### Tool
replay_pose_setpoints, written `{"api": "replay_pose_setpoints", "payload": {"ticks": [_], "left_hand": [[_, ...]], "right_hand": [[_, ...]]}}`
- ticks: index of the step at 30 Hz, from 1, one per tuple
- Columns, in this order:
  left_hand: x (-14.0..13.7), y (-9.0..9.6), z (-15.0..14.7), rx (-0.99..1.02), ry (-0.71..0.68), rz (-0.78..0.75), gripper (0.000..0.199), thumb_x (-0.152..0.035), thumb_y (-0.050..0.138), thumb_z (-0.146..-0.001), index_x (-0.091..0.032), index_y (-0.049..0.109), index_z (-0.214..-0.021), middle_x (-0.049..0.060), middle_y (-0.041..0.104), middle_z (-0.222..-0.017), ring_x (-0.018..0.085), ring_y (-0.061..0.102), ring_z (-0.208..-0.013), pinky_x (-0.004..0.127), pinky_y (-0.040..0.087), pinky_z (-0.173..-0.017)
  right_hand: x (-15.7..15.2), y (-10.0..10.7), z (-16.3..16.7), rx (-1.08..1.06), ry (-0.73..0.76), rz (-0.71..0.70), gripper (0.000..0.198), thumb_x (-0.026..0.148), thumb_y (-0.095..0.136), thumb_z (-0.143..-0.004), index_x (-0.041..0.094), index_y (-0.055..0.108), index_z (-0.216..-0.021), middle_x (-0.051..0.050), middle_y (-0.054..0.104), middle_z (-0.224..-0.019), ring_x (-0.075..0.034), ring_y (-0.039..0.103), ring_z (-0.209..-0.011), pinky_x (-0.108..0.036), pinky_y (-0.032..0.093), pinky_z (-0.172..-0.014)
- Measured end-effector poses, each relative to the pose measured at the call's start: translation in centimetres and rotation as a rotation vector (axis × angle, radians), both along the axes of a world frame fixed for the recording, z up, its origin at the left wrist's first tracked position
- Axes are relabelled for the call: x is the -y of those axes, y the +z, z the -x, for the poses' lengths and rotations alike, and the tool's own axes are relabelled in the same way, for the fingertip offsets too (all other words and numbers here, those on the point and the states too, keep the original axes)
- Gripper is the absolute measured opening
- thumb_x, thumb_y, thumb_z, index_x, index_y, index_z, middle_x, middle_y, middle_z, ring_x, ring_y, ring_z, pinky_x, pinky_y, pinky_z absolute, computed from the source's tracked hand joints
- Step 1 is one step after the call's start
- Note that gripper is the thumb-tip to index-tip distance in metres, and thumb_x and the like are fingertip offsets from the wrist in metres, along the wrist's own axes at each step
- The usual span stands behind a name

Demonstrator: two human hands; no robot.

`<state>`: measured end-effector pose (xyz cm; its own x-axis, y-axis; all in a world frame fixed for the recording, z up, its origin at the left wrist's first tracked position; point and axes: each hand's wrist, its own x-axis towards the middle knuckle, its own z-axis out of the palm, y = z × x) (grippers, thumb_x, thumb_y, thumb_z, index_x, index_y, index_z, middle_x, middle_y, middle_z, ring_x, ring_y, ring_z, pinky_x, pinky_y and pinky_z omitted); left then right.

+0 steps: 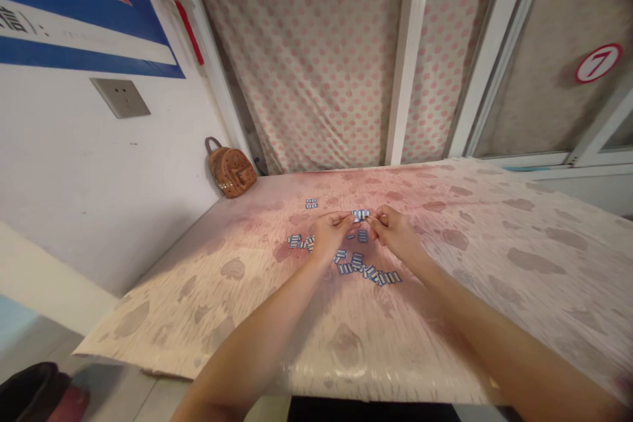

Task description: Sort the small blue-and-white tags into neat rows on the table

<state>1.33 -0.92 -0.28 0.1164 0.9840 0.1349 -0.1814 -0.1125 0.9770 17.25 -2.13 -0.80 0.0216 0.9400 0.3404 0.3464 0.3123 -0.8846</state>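
Observation:
My left hand [334,231] and my right hand [390,227] meet over the middle of the table. Between their fingertips is a small blue-and-white striped piece [361,215], pinched from both sides. Its exact kind is too small to make out. Below my hands, several similar blue-and-white pieces [370,271] lie in a loose, uneven row. A small stack of the same pieces [362,236] sits just under my right fingers. More of them [294,241] lie left of my left hand, partly hidden by it.
A neat group of pieces [311,203] lies farther back on the patterned tablecloth [237,303]. At the far left corner a small brown backpack-shaped bag [231,170] leans near the wall. A dotted curtain [316,79] hangs behind the table. A dark bin [37,389] stands on the floor.

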Motion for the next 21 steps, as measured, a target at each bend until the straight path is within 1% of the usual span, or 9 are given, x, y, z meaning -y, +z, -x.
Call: {"api": "replay_pose_setpoints", "payload": {"ticks": [3,9,15,18,21], "left_hand": [[-0.2,-0.2,0.0,-0.007,0.000,-0.003,0.022,-0.033,0.076,-0.077,-0.013,0.075,-0.086,0.009,0.077,-0.084,0.022,0.074,-0.079,0.031,0.056,-0.075],[-0.5,-0.7,0.0,-0.003,0.014,-0.010,0.023,-0.036,0.077,-0.076,-0.014,0.074,-0.083,0.008,0.077,-0.084,0.023,0.074,-0.080,0.031,0.056,-0.074],[-0.4,-0.6,0.2,-0.002,-0.011,-0.007,0.022,-0.034,0.075,-0.076,-0.014,0.074,-0.084,0.008,0.077,-0.084,0.022,0.074,-0.079,0.031,0.056,-0.075],[-0.4,-0.5,0.3,-0.015,-0.012,-0.014,0.022,-0.035,0.075,-0.077,-0.014,0.074,-0.084,0.008,0.077,-0.085,0.021,0.073,-0.079,0.031,0.056,-0.075],[-0.4,-0.5,0.3,-0.016,-0.018,-0.014,0.024,-0.036,0.075,-0.077,-0.014,0.074,-0.085,0.008,0.077,-0.085,0.021,0.073,-0.079,0.031,0.056,-0.075]], "right_hand": [[-0.3,-0.2,-0.3,0.009,0.009,0.000,0.017,0.036,0.052,-0.086,0.023,0.048,-0.076,0.005,0.057,-0.053,-0.012,0.048,-0.044,-0.025,0.036,-0.047],[-0.3,-0.2,-0.3,0.056,0.027,0.016,0.015,0.035,0.051,-0.086,0.023,0.049,-0.078,0.005,0.058,-0.055,-0.013,0.050,-0.046,-0.025,0.034,-0.049],[-0.2,-0.2,-0.2,0.053,0.036,0.015,0.018,0.038,0.052,-0.086,0.023,0.048,-0.077,0.005,0.057,-0.055,-0.012,0.049,-0.046,-0.025,0.034,-0.049],[-0.4,-0.4,-0.3,0.013,0.018,0.007,0.019,0.039,0.052,-0.086,0.024,0.046,-0.077,0.005,0.055,-0.054,-0.012,0.048,-0.045,-0.025,0.035,-0.049],[-1.1,-0.7,-0.6,-0.075,0.006,-0.007,0.021,0.043,0.055,-0.083,0.024,0.047,-0.080,0.004,0.057,-0.059,-0.013,0.052,-0.049,-0.026,0.040,-0.051]]}}
